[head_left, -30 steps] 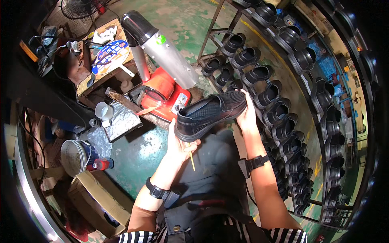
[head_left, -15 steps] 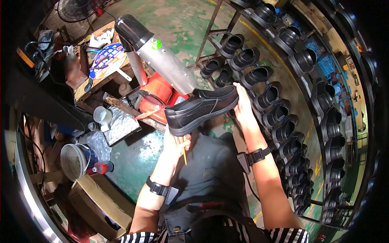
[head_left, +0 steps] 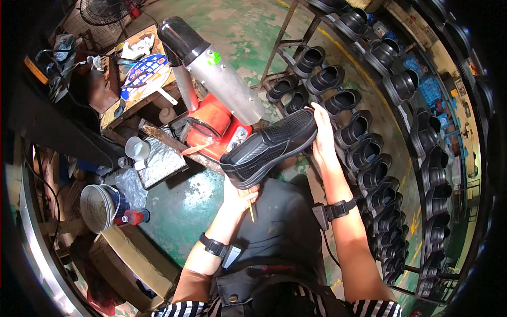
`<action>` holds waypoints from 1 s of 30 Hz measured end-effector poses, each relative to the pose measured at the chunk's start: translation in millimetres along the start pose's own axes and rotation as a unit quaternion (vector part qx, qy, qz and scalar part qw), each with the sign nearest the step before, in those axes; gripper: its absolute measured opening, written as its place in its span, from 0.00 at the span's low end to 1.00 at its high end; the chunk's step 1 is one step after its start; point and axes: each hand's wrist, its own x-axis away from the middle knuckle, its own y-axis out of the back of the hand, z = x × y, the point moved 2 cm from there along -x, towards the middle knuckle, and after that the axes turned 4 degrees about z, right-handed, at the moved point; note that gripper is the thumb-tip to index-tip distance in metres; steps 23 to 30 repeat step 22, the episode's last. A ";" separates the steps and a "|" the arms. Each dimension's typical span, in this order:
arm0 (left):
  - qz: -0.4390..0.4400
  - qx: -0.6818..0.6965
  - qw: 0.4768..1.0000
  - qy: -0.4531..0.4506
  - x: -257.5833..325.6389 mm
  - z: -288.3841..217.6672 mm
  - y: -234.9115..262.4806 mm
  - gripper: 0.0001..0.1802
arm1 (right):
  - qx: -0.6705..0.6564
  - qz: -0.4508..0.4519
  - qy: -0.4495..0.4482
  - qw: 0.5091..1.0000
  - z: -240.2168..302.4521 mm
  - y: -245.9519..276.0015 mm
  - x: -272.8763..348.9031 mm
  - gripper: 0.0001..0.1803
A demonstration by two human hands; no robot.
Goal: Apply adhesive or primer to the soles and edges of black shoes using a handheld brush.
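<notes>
Before me a black slip-on shoe (head_left: 272,145) is held in both hands, its side and perforated upper showing, toe up to the right. My left hand (head_left: 235,198) is closed under the heel end. A thin yellowish stick (head_left: 251,212) pokes down from between its fingers; its upper part is hidden. My right hand (head_left: 323,136) is wrapped round the toe end, with some fingers hidden behind it. Just beyond the shoe stands a hot-air machine, or something like one, with a silver tube (head_left: 227,79) and a red body (head_left: 211,121).
Racks of black shoes (head_left: 364,150) fill the right side. Left of the machine, a cluttered table holds a blue-and-white hand fan (head_left: 145,76). Below it are a foil-covered tray (head_left: 161,161), a white bucket (head_left: 97,207), a red bottle (head_left: 135,216) and a cardboard box (head_left: 140,259).
The shoe has turned a little, showing more of its upper, and its heel end sits slightly lower and to the right. Both hands keep their hold on it.
</notes>
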 end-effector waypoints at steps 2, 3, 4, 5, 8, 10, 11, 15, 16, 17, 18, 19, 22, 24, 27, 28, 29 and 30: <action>0.016 -0.005 1.000 -0.004 -2.3 1.3 0.8 0.35 | 0.030 0.007 0.004 1.000 0.2 -2.3 -6.1 0.20; 0.031 -0.014 0.999 -0.009 -3.7 0.3 1.1 0.34 | 0.048 0.007 0.001 0.999 -0.4 -3.8 -11.1 0.20; 0.030 -0.021 0.999 -0.018 -4.2 -0.2 2.5 0.34 | 0.066 0.004 -0.004 0.998 -1.2 -5.7 -15.8 0.20; 0.033 -0.001 0.999 -0.002 -6.0 -0.1 3.1 0.34 | 0.086 -0.015 -0.024 0.996 -1.7 -7.0 -19.8 0.20; -0.008 0.013 1.000 0.003 -11.8 -0.6 7.8 0.32 | 0.086 0.012 -0.066 0.994 3.0 -14.5 -24.6 0.21; -0.023 0.032 0.999 0.016 -16.1 -1.1 13.7 0.29 | 0.106 0.018 -0.094 0.990 8.2 -22.5 -28.7 0.22; -0.030 0.045 0.998 0.022 -17.6 -1.0 18.0 0.28 | 0.120 0.027 -0.088 0.989 11.6 -26.7 -30.1 0.23; -0.001 0.052 0.998 0.022 -20.5 1.1 33.2 0.25 | 0.229 0.043 -0.060 0.971 21.5 -41.8 -33.0 0.24; -0.003 0.055 0.998 0.024 -21.1 1.6 35.9 0.25 | 0.263 0.041 -0.055 0.962 23.2 -44.7 -33.0 0.24; -0.009 0.063 0.998 0.024 -21.6 1.6 38.0 0.25 | 0.297 0.040 -0.048 0.953 24.8 -47.2 -33.3 0.23; 0.000 0.057 0.998 0.034 -22.0 1.9 39.0 0.25 | 0.309 0.043 -0.040 0.949 25.8 -49.7 -33.3 0.25; 0.003 0.056 0.997 0.043 -22.6 2.4 40.0 0.25 | 0.325 0.042 -0.038 0.944 26.5 -51.1 -33.2 0.25; -0.004 0.045 0.997 0.068 -24.6 2.5 40.2 0.23 | 0.348 0.046 -0.039 0.935 32.8 -49.8 -32.6 0.28; -0.004 0.045 0.997 0.068 -24.6 2.5 40.2 0.23 | 0.348 0.046 -0.039 0.935 32.8 -49.8 -32.6 0.28; -0.004 0.045 0.997 0.068 -24.6 2.5 40.2 0.23 | 0.348 0.046 -0.039 0.935 32.8 -49.8 -32.6 0.28; -0.004 0.045 0.997 0.068 -24.6 2.5 40.2 0.23 | 0.348 0.046 -0.039 0.935 32.8 -49.8 -32.6 0.28; -0.004 0.045 0.997 0.068 -24.6 2.5 40.2 0.23 | 0.348 0.046 -0.039 0.935 32.8 -49.8 -32.6 0.28; -0.004 0.045 0.997 0.068 -24.6 2.5 40.2 0.23 | 0.348 0.046 -0.039 0.935 32.8 -49.8 -32.6 0.28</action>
